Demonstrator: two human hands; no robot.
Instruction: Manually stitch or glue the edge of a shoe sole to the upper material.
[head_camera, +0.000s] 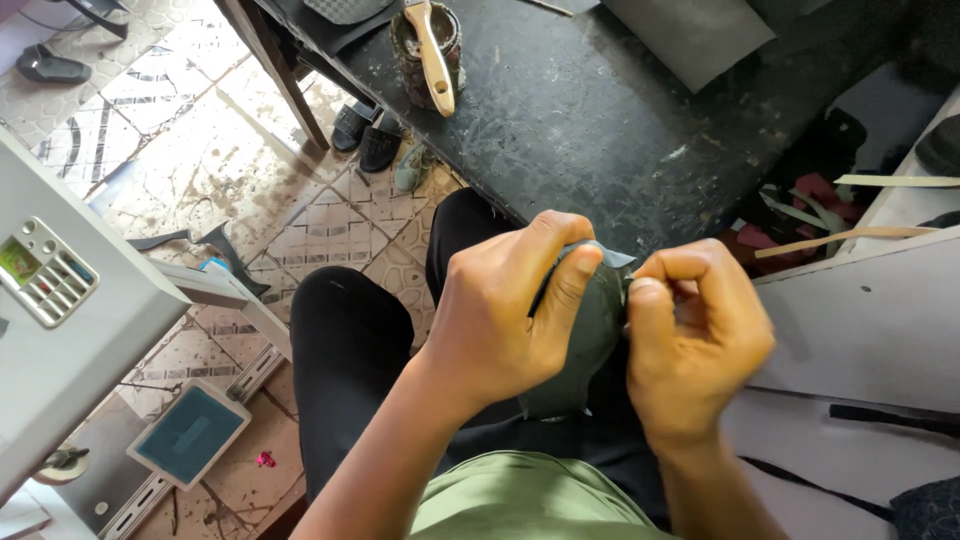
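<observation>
- Over the lap, above black trousers (350, 340), both hands are meeting on a dark grey-green leather piece (590, 340).
- Left hand (500, 310) is wrapping round the piece, fingers curled shut, thumb pressing along its front.
- Right hand (695, 340) is pinching the piece's upper right edge, fingers bunched tight.
- Piece is sitting between the two hands, lower edge hanging toward the knees.
- Black scuffed worktable (590, 110) is standing just ahead, carrying a grimy pot (415, 50) with a wooden-handled brush (432, 50) lying across it.
- Grey machine with a button panel (50, 275) is showing at left; sandals (365, 135) are lying on the tiled floor (200, 170) under the table.
</observation>
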